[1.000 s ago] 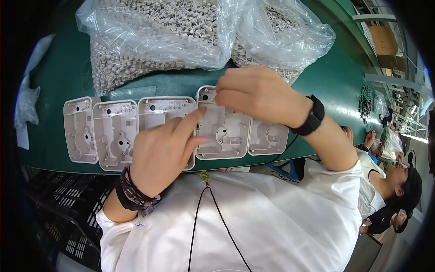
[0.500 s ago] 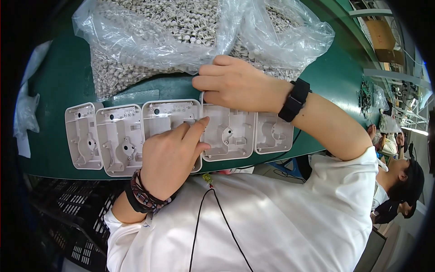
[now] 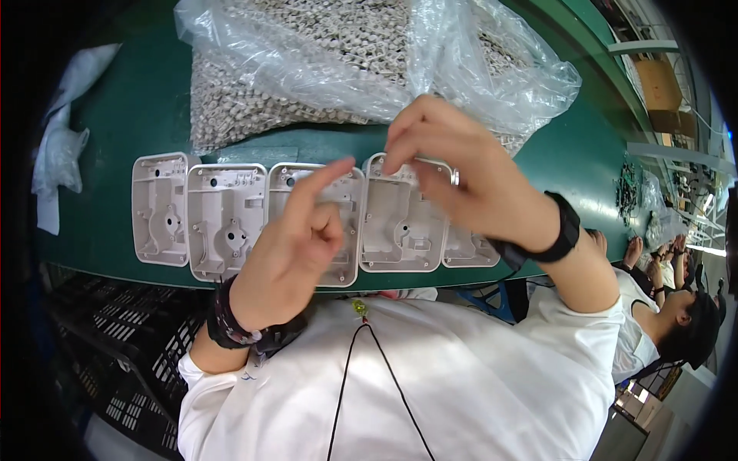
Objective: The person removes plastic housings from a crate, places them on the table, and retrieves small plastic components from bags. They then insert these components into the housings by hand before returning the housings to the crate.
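Several shallow pale grey plastic housings lie side by side in a row along the near edge of the table, their hollow sides up. My left hand [image 3: 288, 250] is over the third housing [image 3: 350, 265] from the left, its index finger stretched out and the other fingers curled; nothing shows in it. Above the fourth housing [image 3: 384, 253] my right hand [image 3: 469, 173] hangs with bent fingers apart, blurred by motion. Beside its fingers a small whitish piece [image 3: 455, 178] shows; whether the hand touches it cannot be made out. The fifth housing [image 3: 469, 252] is partly hidden beneath that hand.
Beyond the housings, a clear plastic bag [image 3: 307, 84] full of small pale plastic parts covers much of the green table [image 3: 154, 100]. Crumpled plastic film [image 3: 65, 154] lies at the left. Black crates [image 3: 131, 346] stand below the edge. Another person [image 3: 669, 323] sits at the right.
My right hand has moved back from the bag's near edge, toward me and to the right. My left hand has drawn back slightly, its index finger raised. The whole view has shifted a little.
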